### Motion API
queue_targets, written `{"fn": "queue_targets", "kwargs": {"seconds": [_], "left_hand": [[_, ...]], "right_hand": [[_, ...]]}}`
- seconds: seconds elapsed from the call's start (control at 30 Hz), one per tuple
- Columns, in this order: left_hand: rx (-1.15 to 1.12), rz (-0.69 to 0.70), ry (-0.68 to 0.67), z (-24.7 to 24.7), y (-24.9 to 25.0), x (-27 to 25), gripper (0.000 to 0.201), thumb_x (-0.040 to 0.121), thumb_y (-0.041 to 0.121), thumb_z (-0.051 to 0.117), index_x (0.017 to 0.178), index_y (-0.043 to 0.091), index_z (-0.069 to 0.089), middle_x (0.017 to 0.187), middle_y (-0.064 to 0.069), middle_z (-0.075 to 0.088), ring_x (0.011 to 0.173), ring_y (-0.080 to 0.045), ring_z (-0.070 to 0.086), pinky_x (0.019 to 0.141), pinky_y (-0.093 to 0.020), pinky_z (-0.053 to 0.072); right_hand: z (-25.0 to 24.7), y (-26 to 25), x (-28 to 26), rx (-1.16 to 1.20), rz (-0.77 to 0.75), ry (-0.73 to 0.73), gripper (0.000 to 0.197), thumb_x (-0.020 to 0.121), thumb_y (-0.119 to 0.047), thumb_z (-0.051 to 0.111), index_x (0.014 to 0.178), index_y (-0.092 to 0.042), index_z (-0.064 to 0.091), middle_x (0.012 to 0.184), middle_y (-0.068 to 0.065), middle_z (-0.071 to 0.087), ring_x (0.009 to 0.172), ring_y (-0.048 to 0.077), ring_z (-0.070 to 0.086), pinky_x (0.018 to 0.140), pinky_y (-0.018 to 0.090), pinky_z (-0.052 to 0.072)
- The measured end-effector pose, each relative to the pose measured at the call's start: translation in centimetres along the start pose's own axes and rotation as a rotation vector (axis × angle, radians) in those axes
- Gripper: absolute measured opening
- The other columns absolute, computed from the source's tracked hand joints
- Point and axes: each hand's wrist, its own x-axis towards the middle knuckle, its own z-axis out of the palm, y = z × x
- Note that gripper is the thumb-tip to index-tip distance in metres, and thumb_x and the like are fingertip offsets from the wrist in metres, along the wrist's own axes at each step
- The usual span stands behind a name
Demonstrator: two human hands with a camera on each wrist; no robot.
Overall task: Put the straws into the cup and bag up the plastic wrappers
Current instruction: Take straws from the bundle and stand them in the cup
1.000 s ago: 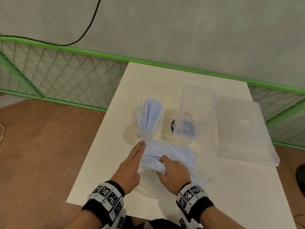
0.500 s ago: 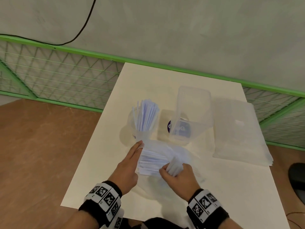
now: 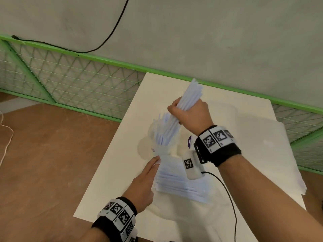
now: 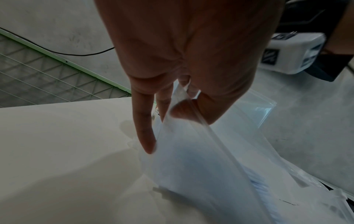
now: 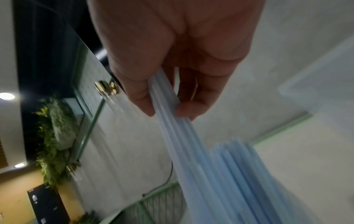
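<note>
My right hand [image 3: 185, 112] grips a bundle of pale blue straws [image 3: 189, 98], tilted, with its lower ends among the straws standing in the clear cup [image 3: 155, 142]. In the right wrist view the thumb and fingers [image 5: 145, 104] wrap round the bundle of straws [image 5: 191, 151]. An open plastic wrapper [image 3: 180, 182] with several more straws in it lies on the white table [image 3: 118, 180] near the front. My left hand [image 3: 154, 163] sits at its left end. The left wrist view shows the thumb and fingers [image 4: 182, 110] pinching the wrapper's edge [image 4: 191, 159].
A clear container with a purple label [image 3: 190, 142] stands behind my right wrist, mostly hidden. A stack of clear plastic bags [image 3: 265, 147] lies on the table's right side. A green mesh fence [image 3: 70, 84] runs along the table's far and left sides.
My right hand has pulled a bundle of straws out of the wrapper and raised it to the cup. The left hand has stayed at the wrapper's left end.
</note>
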Motion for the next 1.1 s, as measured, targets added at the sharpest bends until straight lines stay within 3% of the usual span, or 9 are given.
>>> {"fn": "queue_targets", "kwargs": {"seconds": [0.17, 0.23, 0.33, 0.43, 0.53, 0.63, 0.83, 0.97, 1.1], "left_hand": [[0.002, -0.011, -0.003, -0.3, 0.2, -0.3, 0.097, 0.073, -0.017, 0.037, 0.152, 0.029, 0.008, 0.152, 0.033, -0.01, 0.138, 0.008, 0.018, 0.093, 0.007, 0.018], [0.01, -0.013, -0.006, -0.4, 0.0, -0.3, 0.096, 0.073, -0.017, 0.038, 0.153, 0.028, 0.008, 0.153, 0.031, -0.01, 0.139, 0.005, 0.021, 0.092, 0.006, 0.021], [0.0, -0.014, -0.007, -0.4, -0.1, -0.2, 0.097, 0.074, -0.017, 0.037, 0.153, 0.028, 0.007, 0.153, 0.032, -0.011, 0.141, 0.004, 0.018, 0.101, -0.002, 0.023], [-0.014, -0.01, -0.005, -0.3, -0.1, -0.2, 0.098, 0.073, -0.017, 0.037, 0.153, 0.03, 0.007, 0.151, 0.035, -0.012, 0.141, 0.005, 0.017, 0.106, -0.007, 0.026], [-0.017, -0.019, -0.002, -0.2, 0.0, -0.2, 0.098, 0.073, -0.018, 0.037, 0.153, 0.03, 0.007, 0.149, 0.036, -0.013, 0.14, 0.006, 0.017, 0.104, -0.006, 0.026], [-0.011, -0.023, -0.005, -0.2, 0.0, -0.2, 0.098, 0.073, -0.018, 0.036, 0.153, 0.029, 0.007, 0.151, 0.035, -0.012, 0.142, 0.006, 0.014, 0.104, -0.003, 0.022], [-0.013, -0.054, -0.013, -0.6, 0.3, -0.4, 0.098, 0.074, -0.017, 0.035, 0.153, 0.032, 0.006, 0.152, 0.034, -0.012, 0.14, 0.005, 0.021, 0.1, -0.005, 0.028], [-0.017, -0.066, -0.031, -0.7, 0.3, -0.7, 0.097, 0.074, -0.017, 0.035, 0.154, 0.029, 0.005, 0.153, 0.031, -0.013, 0.143, 0.001, 0.021, 0.102, -0.006, 0.027], [-0.014, -0.077, -0.061, -0.6, 0.1, -0.8, 0.097, 0.073, -0.016, 0.035, 0.154, 0.03, 0.003, 0.152, 0.033, -0.016, 0.14, -0.001, 0.029, 0.102, -0.013, 0.037]], "right_hand": [[3.8, 4.0, 1.6, -0.101, 0.076, 0.003, 0.052, 0.057, -0.067, 0.074, 0.098, -0.035, 0.065, 0.102, -0.006, 0.066, 0.105, 0.022, 0.059, 0.09, 0.041, 0.051], [3.7, 4.5, 1.6, -0.093, 0.041, 0.063, 0.069, 0.058, -0.061, 0.082, 0.117, -0.034, 0.059, 0.122, -0.005, 0.057, 0.119, 0.022, 0.05, 0.1, 0.044, 0.044], [3.1, 4.2, 1.5, 0.109, -0.034, 0.204, 0.082, 0.064, -0.042, 0.089, 0.133, -0.026, 0.047, 0.133, -0.007, 0.047, 0.12, 0.014, 0.049, 0.099, 0.032, 0.045], [3.3, 4.0, 0.8, 0.172, -0.08, 0.253, 0.078, 0.077, -0.044, 0.079, 0.141, -0.026, 0.038, 0.139, -0.01, 0.043, 0.114, 0.008, 0.052, 0.087, 0.019, 0.044], [4.5, 5.1, 0.1, -0.037, -0.14, 0.09, 0.067, 0.092, -0.056, 0.052, 0.146, -0.019, 0.036, 0.148, -0.002, 0.042, 0.131, 0.016, 0.044, 0.106, 0.033, 0.038], [5.5, 6.1, -0.6, -0.351, -0.161, -0.148, 0.086, 0.085, -0.074, 0.022, 0.15, -0.019, 0.034, 0.158, -0.001, 0.031, 0.146, 0.018, 0.024, 0.118, 0.045, 0.023], [5.6, 6.3, -1.2, -0.335, -0.192, -0.13, 0.107, 0.073, -0.082, 0.05, 0.155, -0.025, 0.011, 0.163, -0.01, 0.013, 0.15, 0.014, 0.007, 0.121, 0.037, 0.013], [6.8, 5.9, 0.5, -0.398, -0.235, -0.138, 0.111, 0.07, -0.082, 0.056, 0.155, -0.026, 0.012, 0.161, -0.008, 0.018, 0.149, 0.019, 0.015, 0.12, 0.039, 0.019], [8.0, 5.4, 2.2, -0.48, -0.275, -0.111, 0.078, 0.082, -0.068, 0.058, 0.145, -0.026, 0.038, 0.141, -0.004, 0.05, 0.13, 0.02, 0.043, 0.105, 0.041, 0.04]]}}
